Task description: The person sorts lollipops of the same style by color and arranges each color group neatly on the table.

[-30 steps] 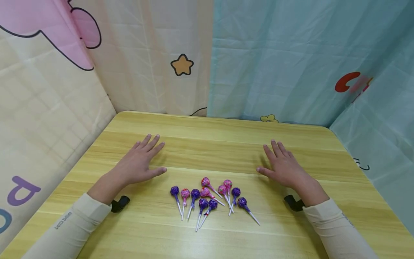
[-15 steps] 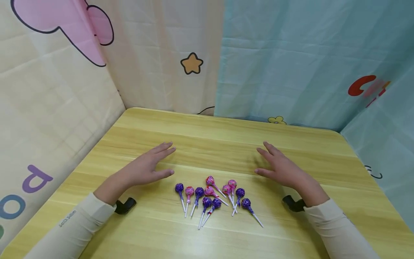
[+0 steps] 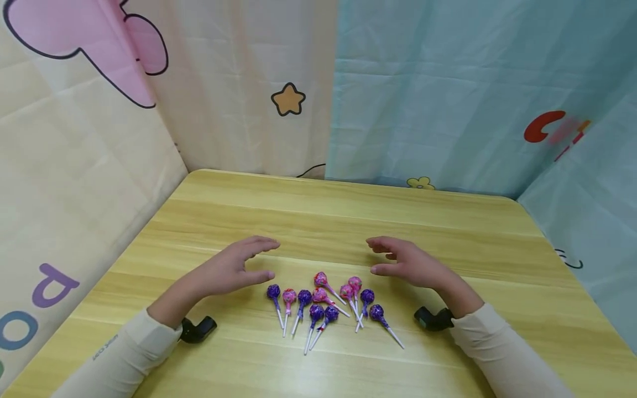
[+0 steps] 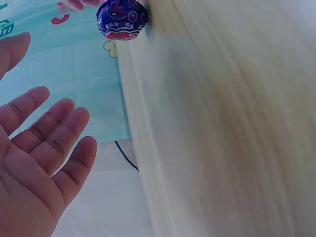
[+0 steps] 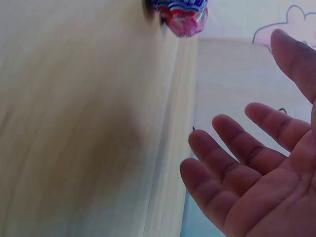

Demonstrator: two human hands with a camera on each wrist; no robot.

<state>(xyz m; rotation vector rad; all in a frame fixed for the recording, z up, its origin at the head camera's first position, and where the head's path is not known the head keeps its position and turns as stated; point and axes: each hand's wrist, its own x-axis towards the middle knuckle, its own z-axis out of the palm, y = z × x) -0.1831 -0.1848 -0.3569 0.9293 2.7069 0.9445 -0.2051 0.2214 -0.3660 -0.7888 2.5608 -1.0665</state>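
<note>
Several wrapped lollipops lie in a loose cluster on the wooden table, some purple, some pink, white sticks toward the person. My left hand (image 3: 230, 270) hovers left of and behind the cluster, fingers extended, nearest a purple lollipop (image 3: 273, 291). Opposite it, my right hand (image 3: 412, 263) is held above the table, nearest a pink lollipop (image 3: 355, 283) and a purple one. Neither hand holds anything. The left wrist view shows relaxed, spread fingers and a purple lollipop (image 4: 122, 19) beyond them. In the right wrist view, the bare palm faces a purple and pink wrapped head (image 5: 183, 16).
The wooden table (image 3: 318, 221) has rounded far corners. Printed curtains (image 3: 423, 94) hang behind it and along both sides. A black wrist device (image 3: 198, 330) sits under the left wrist, and another black device (image 3: 434, 319) under the right.
Both hands have moved inward toward each other and turned from palms down to palms facing. The view has shifted slightly; the lollipops lie as before.
</note>
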